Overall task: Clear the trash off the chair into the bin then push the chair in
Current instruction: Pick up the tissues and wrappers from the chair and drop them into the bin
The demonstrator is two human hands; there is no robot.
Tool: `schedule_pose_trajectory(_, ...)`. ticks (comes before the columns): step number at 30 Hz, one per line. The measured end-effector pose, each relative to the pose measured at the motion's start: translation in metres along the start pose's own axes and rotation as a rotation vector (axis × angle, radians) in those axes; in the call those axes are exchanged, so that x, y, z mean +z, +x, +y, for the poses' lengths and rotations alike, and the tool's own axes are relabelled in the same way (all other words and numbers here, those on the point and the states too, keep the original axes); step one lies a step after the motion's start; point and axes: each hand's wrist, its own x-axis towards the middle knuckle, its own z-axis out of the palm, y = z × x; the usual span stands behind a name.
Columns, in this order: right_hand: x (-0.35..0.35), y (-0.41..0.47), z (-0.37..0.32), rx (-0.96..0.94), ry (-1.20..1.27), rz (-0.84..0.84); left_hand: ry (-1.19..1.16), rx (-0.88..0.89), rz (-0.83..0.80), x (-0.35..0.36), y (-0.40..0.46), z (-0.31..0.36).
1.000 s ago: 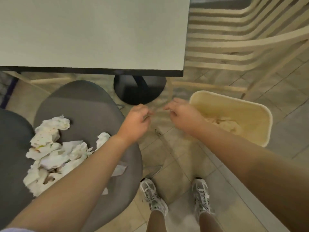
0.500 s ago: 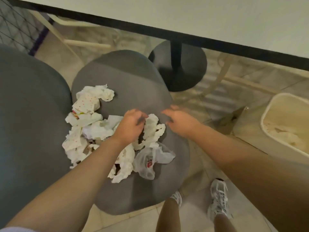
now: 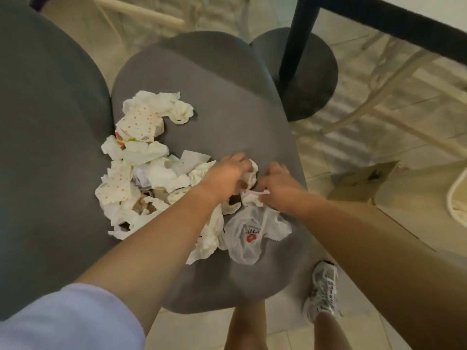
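Crumpled white napkins point(image 3: 161, 173) litter the smooth grey chair seat point(image 3: 227, 117); my left hand point(image 3: 226, 175) curls round one soft wad while my right hand point(image 3: 280, 189) pinches thin tissue beside a filmy plastic bag point(image 3: 250, 236).

Left hand point(image 3: 226, 176) and right hand point(image 3: 279, 189) curled, side by side.

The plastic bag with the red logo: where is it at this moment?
In the head view the plastic bag lies on the grey chair seat, at the trash pile's right edge, just below the right hand.
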Motion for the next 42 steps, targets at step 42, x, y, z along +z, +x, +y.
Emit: schedule_pose_trajectory(42, -0.106, -0.223, 0.167, 0.118, 0.405, 0.609, -0.281, 0.117, 0.225, -0.046, 0.018, 0.294)
